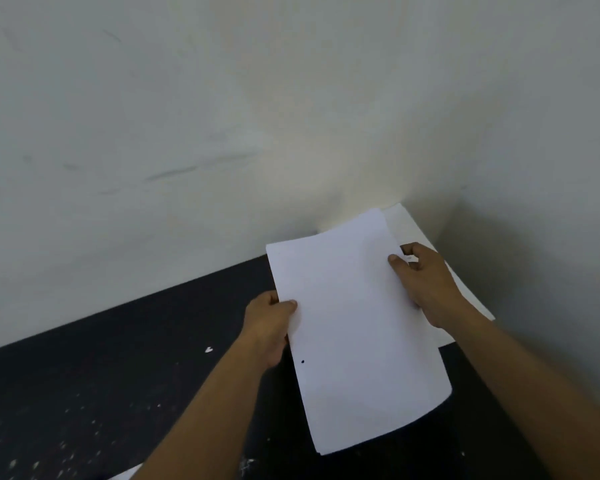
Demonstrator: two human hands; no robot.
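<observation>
Sheaf of white paper (354,323), a few sheets thick to judge by the layered lower edge, is held in the air above the black table (101,393), over that table's far right end. Its long side runs away from the person, and one sheet pokes out a little at the far edge, so the sheets are not flush.

The left hand (269,327) pinches the sheaf's left edge, thumb (290,304) on top and the other fingers hidden underneath. The right hand (426,282) grips the right edge further up, thumb (395,259) pressed on the top sheet and fingers curled around the edge. A small black dot (303,361) marks the top sheet near the left hand.

More white paper (400,221) lies flat on the table's far right corner, partly covered by the sheaf and the right hand, where the table meets the white wall (187,116). Pale flecks speckle the table's near left part.

The step in hand looks like handling a thin batch taken from, or bound for, that lying paper; which of the two cannot be told. The next move probably calls for squaring the loose sheets: both grips should ease enough for the edges to slide level, perhaps tapped on the table, without letting the lower sheets slip out or the corners bend.
</observation>
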